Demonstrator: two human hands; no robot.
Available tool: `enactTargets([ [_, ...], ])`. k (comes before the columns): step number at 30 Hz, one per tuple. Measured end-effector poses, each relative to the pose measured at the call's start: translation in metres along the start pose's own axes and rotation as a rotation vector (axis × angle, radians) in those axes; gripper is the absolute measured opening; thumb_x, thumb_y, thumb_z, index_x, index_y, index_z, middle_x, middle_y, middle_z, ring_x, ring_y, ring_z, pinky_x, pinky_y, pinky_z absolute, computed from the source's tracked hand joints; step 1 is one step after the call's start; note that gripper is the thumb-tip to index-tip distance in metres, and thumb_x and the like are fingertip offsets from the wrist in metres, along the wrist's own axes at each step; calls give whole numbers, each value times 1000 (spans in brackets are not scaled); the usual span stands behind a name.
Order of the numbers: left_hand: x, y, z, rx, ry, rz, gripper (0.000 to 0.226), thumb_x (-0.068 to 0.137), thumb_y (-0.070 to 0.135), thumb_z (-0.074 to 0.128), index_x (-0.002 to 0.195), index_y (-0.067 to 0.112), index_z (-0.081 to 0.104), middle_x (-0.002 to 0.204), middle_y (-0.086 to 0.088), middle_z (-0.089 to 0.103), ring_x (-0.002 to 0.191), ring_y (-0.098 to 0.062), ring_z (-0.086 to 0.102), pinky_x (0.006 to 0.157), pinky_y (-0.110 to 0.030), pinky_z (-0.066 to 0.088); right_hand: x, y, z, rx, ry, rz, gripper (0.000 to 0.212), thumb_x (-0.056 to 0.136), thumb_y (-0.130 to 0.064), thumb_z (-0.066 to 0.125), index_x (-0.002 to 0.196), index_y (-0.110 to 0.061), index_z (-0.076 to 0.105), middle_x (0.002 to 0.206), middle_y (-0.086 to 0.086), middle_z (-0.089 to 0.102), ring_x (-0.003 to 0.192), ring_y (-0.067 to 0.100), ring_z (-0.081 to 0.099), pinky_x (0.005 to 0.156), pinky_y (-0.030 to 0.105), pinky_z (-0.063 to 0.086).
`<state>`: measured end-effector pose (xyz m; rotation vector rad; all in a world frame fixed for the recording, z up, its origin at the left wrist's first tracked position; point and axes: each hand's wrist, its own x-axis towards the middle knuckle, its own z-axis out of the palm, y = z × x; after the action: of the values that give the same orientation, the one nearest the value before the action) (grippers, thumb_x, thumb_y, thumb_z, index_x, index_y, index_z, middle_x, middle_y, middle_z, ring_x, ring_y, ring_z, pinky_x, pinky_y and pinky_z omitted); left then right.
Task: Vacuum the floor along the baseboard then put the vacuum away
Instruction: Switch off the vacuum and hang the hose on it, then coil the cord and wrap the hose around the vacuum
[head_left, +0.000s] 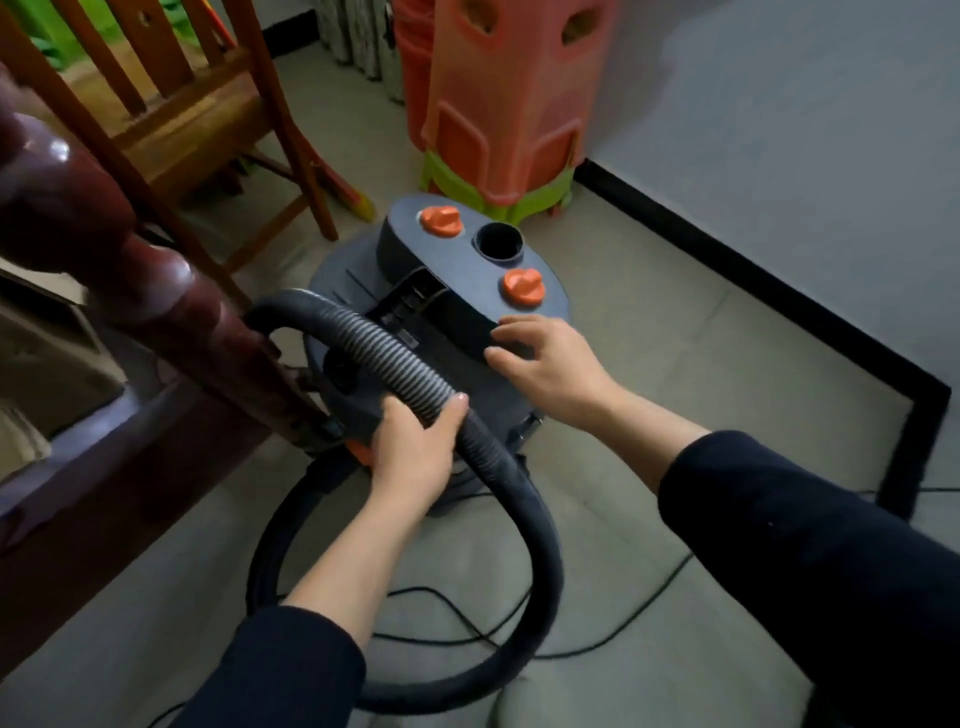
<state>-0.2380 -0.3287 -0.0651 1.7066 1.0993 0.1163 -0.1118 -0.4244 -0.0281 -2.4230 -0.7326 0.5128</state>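
Nearest, two dark sleeves reach in over the pale tiled floor (675, 364), where a thin black power cord (613, 636) trails and the smooth end of the hose (395, 364) makes a wide loop. Farther in, the left hand (415, 447) grips the ribbed part of that hose: the fingers curl under it from the left, the thumb lies over its top, and the hose runs on both ways out of the fist, arching up and left toward the vacuum's side. Just to the right, the right hand (553, 366) rests on the near right edge of the vacuum (441, 317), which stands on the floor in the middle. Its fingers are bent and slightly apart, tips on the grey top, thumb lower against the side; whether they clasp the rim is unclear. Beyond the fingertips sit two orange knobs (522, 287) with an open round port (500, 241) between them. Farther off stand stacked plastic stools (498, 104), a wooden chair (182, 104) at far left, a dark red post (130, 270) and the black baseboard (727, 260) along the right wall.
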Motion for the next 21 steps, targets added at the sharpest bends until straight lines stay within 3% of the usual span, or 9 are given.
enactTargets([
  [2, -9, 2, 9, -56, 41, -27, 43, 89, 39, 64, 111, 5, 48, 111, -8, 57, 113, -29, 56, 89, -29, 41, -22, 20, 6, 15, 9, -10, 37, 92, -36, 58, 126, -23, 63, 147, -4, 46, 136, 18, 36, 112, 45, 30],
  [4, -15, 4, 18, -36, 122, -39, 55, 92, 39, 61, 125, -2, 44, 125, -15, 52, 123, -31, 47, 96, -30, 36, -37, 34, 10, 2, 10, -20, 38, 93, -34, 57, 130, -25, 60, 150, -4, 41, 139, 17, 33, 113, 45, 28],
  [6, -20, 6, 27, 75, 256, -8, 81, 91, 39, 61, 143, -9, 23, 146, -24, 31, 136, -38, 29, 112, -37, 24, -48, 51, 10, -28, -13, -30, 39, 94, -33, 55, 133, -25, 57, 150, -4, 41, 139, 18, 33, 112, 45, 29],
  [8, -32, 11, 41, 191, 374, 55, 96, 90, 36, 62, 148, -11, 2, 154, -26, 10, 141, -41, 14, 118, -42, 14, -58, 75, 4, -13, -11, -11, 40, 95, -31, 55, 133, -23, 57, 148, -2, 44, 137, 18, 36, 111, 43, 31],
  [11, -54, 21, 81, 337, 456, 215, 92, 89, 28, 61, 149, -10, 2, 157, -25, -1, 146, -38, 4, 119, -40, 4, -75, 130, -15, 11, 10, 47, 40, 95, -30, 55, 133, -19, 57, 144, 0, 49, 135, 19, 40, 110, 40, 33],
  [14, -80, 29, 156, 461, 318, 361, 83, 92, 26, 55, 152, -3, 6, 159, -19, -1, 148, -30, -2, 120, -39, 2, -98, 202, -39, 10, -32, 81, 40, 95, -30, 55, 133, -17, 56, 143, 0, 50, 134, 19, 41, 110, 39, 33],
  [21, -147, 51, 408, 580, -191, 339, 67, 98, 26, 47, 153, 10, 13, 161, -10, 3, 148, -24, -2, 117, -34, 7, -163, 407, -126, -125, -127, 262, 45, 96, -35, 52, 137, -18, 51, 144, -1, 48, 135, 17, 38, 108, 33, 33],
])
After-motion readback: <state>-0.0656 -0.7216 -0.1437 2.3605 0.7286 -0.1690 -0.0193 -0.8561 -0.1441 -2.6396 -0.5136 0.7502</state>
